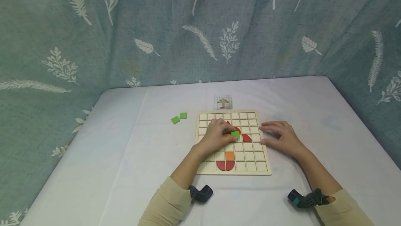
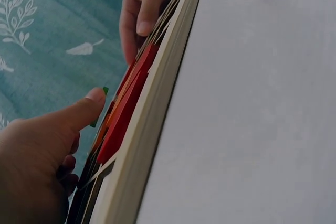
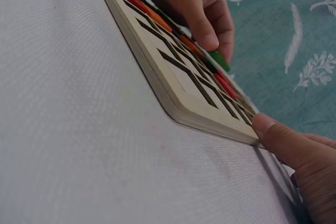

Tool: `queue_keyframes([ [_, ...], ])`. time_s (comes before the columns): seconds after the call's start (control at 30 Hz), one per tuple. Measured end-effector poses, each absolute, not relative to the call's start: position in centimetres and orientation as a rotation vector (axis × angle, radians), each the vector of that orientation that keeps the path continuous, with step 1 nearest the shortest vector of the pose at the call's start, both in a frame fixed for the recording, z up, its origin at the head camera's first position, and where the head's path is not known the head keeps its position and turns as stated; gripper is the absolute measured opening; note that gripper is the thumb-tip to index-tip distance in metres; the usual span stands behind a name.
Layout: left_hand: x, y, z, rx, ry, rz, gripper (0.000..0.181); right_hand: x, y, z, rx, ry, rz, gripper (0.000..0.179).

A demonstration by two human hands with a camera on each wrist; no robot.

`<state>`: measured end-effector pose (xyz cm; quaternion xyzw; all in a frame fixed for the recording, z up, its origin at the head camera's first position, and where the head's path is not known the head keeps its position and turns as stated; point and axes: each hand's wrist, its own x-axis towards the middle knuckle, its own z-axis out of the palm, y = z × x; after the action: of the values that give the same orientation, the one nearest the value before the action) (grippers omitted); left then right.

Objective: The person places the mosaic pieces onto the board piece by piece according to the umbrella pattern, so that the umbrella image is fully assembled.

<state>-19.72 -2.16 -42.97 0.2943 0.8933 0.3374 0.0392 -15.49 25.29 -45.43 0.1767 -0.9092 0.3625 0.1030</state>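
A wooden grid board [image 1: 250, 167] lies on the table with red, orange and green pieces set in its squares. Over its middle, my left hand [image 1: 217, 136] pinches a green square tile [image 1: 235, 134] between thumb and fingers. In the right wrist view the tile [image 3: 219, 60] is tilted and its edge pokes past the fingertips. My right hand [image 1: 282, 138] rests at the board's right edge, its thumb [image 3: 264, 123] touching the rim and the fingers spread. Two red quarter-round pieces [image 1: 221, 165] and an orange square [image 1: 230, 155] sit in the near rows; another red quarter-round [image 1: 246, 137] lies right of the tile.
Two loose green square tiles [image 1: 175, 120] lie on the white tablecloth left of the board. Behind the board is a small pattern card [image 1: 223, 102] with a coloured figure on a grid. A leaf-patterned curtain [image 1: 169, 31] stands along the back and sides of the table.
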Motion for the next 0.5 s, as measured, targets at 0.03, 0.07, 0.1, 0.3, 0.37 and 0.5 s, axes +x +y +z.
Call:
queue_keyframes([
  [0.03,-19.65,-2.04,-42.99,0.899,2.735,1.029,0.034,-15.5,25.3,-45.43,0.522,-2.682,1.073,0.048],
  [0.07,-19.6,-1.93,-43.03,0.897,2.732,1.024,0.034,-15.49,25.29,-45.43,0.522,-2.682,1.074,0.048],
  [0.1,-19.56,-1.83,-43.06,0.898,2.733,1.016,0.034,-15.5,25.29,-45.42,0.521,-2.682,1.072,0.048],
  [0.3,-19.48,-1.46,-43.25,0.934,2.778,0.934,0.032,-15.58,25.35,-45.5,0.513,-2.685,1.075,0.048],
  [0.37,-19.41,-1.4,-43.22,0.94,2.791,0.909,0.032,-15.57,25.37,-45.49,0.514,-2.686,1.08,0.048],
  [0.5,-19.26,-1.37,-43.17,0.94,2.808,0.879,0.033,-15.52,25.36,-45.43,0.516,-2.69,1.082,0.048],
])
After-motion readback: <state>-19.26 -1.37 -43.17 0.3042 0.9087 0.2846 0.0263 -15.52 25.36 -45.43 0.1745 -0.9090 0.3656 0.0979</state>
